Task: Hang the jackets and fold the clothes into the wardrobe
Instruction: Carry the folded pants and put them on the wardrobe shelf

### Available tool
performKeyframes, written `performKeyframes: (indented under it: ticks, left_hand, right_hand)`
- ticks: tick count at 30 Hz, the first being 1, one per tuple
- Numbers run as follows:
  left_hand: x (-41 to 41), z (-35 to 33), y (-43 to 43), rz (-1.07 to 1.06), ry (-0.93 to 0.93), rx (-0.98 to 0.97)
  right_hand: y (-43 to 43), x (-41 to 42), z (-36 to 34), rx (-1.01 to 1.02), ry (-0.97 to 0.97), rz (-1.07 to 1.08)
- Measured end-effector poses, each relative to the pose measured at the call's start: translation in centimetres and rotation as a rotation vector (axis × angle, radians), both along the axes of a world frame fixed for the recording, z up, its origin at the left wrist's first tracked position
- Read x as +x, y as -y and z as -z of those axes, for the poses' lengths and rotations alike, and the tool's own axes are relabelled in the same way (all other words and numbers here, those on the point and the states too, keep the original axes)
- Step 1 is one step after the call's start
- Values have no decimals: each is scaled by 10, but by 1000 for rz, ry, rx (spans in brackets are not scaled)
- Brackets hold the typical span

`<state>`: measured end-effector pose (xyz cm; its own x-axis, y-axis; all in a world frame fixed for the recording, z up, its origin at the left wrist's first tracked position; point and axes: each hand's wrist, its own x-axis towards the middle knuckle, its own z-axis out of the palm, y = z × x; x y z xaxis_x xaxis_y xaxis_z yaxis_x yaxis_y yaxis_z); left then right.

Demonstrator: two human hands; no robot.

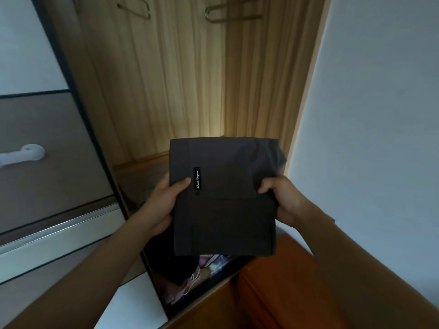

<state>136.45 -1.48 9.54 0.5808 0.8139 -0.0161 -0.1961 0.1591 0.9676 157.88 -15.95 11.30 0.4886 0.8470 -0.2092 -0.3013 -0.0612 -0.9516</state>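
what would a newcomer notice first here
A folded dark garment sits dead centre, gripped at its sides by the left hand and right hand. A small black label with white script shows near the left thumb. Behind it, the open wardrobe shows its dimly lit, pale wood-grain back.

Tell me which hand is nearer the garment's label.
The left hand; its thumb lies right beside the black label on the garment. The right hand grips the opposite edge.
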Motion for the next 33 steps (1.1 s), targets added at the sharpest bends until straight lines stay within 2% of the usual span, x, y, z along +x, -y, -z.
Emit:
performKeyframes:
  ticks: [8, 15, 22, 33]
  left_hand:
    - [4, 15, -96, -167, 32, -37]
    - [17, 8, -175, -275, -4, 26]
    - [25, 15, -222, -367, -18, 8]
    - [36, 32, -278, -621, -40, -28]
  right_hand:
    - [-133, 21, 4, -43, -33, -156]
    - [-228, 39, -3, -8, -23, -233]
    - [-297, 55, 4, -52, -78, -357]
    - [-401, 75, 20, -99, -39, -583]
